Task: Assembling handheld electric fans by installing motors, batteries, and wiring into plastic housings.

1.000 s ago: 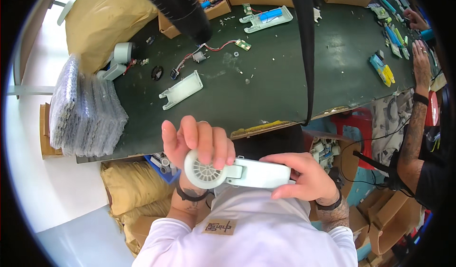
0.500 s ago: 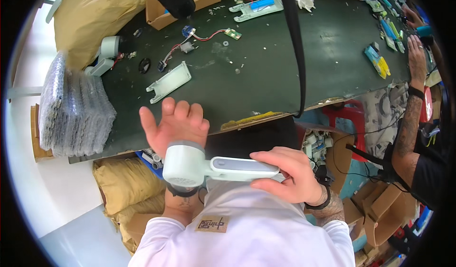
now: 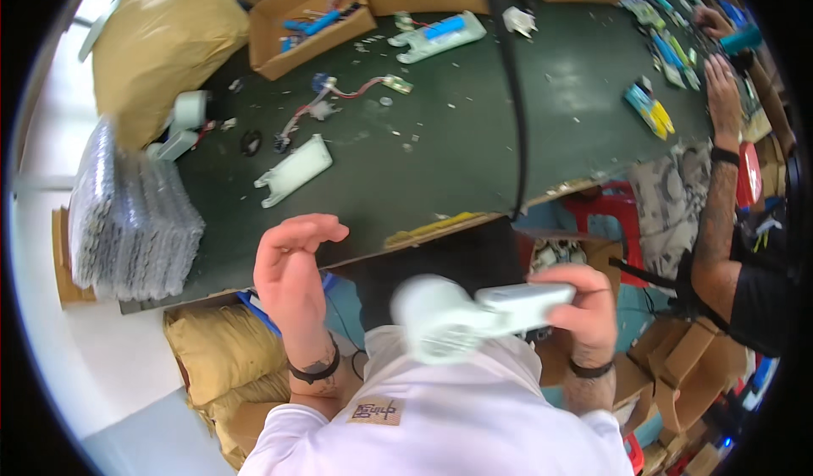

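A pale green handheld appliance (image 3: pixel 442 323) with a round vented head and a straight handle is held in front of my body. My right hand (image 3: pixel 589 311) grips the end of its handle between thumb and fingers. The round head points left and is blurred by motion. My left hand (image 3: pixel 292 264) is raised near the table edge, fingers loosely bent and apart, with nothing in it. Beyond that hand, a pale green handle shell (image 3: pixel 296 169) lies on the dark table (image 3: pixel 440 150).
Wired circuit boards (image 3: pixel 396 84) and a shell with a blue battery (image 3: pixel 442 35) lie farther back. Cardboard boxes (image 3: pixel 313 23) line the far side. Bubble-wrap sleeves (image 3: pixel 135 222) stand at left. A black strap (image 3: pixel 515 103) hangs down. Another person's arm (image 3: pixel 720 196) is at right.
My right hand has swung the appliance to the right, away from my left hand. The left hand has come out from behind the round head, and its fingers have bent inward.
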A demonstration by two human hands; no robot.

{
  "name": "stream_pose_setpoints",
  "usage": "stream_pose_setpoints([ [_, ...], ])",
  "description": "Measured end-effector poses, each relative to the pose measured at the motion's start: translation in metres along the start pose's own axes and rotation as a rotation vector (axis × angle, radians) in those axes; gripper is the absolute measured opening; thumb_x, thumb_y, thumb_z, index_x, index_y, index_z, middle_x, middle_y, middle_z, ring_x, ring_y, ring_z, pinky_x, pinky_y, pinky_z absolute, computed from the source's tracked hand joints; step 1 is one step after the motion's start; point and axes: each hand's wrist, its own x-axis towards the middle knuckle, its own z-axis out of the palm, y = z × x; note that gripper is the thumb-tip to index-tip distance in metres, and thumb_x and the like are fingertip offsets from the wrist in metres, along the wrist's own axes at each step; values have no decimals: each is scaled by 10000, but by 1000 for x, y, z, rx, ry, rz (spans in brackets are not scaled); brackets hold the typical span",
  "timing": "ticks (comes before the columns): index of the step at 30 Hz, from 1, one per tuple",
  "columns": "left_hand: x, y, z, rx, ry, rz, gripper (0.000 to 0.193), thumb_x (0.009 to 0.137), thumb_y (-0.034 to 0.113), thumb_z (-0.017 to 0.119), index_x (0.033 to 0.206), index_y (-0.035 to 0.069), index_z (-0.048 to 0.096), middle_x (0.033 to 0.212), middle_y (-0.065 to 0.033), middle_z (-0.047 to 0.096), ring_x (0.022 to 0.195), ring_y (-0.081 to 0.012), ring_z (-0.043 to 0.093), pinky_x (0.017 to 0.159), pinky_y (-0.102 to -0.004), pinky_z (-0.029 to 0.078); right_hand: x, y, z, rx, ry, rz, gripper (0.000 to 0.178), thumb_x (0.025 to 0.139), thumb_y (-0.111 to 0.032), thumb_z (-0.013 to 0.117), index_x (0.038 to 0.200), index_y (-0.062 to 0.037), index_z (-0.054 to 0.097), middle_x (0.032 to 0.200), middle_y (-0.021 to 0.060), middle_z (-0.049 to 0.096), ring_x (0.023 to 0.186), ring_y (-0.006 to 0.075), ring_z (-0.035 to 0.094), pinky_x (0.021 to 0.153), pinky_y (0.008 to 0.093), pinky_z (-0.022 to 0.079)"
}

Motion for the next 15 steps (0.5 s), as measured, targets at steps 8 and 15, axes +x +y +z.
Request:
stream_pose_setpoints([
  [8, 47, 26, -28, 1266, 93, 161, 440, 808, 1, 767, 1236, 42, 672, 1250, -122, 669, 1114, -292, 606, 945, -395, 501, -105, 153, -197, 432, 653, 77, 344, 844, -276, 725, 1034, 2, 655, 818, 90, 663, 638, 160, 621, 549, 278, 505],
  [15, 52, 15, -42, 1362, 60, 74, 426, 815, 107, 816, 1221, 75, 691, 1199, -106, 663, 1132, -342, 576, 969, -430, 466, -151, 316, -267, 504, 794, 606, 268, 1048, -375, 618, 1078, -110, 643, 783, 16, 617, 523, 77, 439, 402, 230, 309],
])
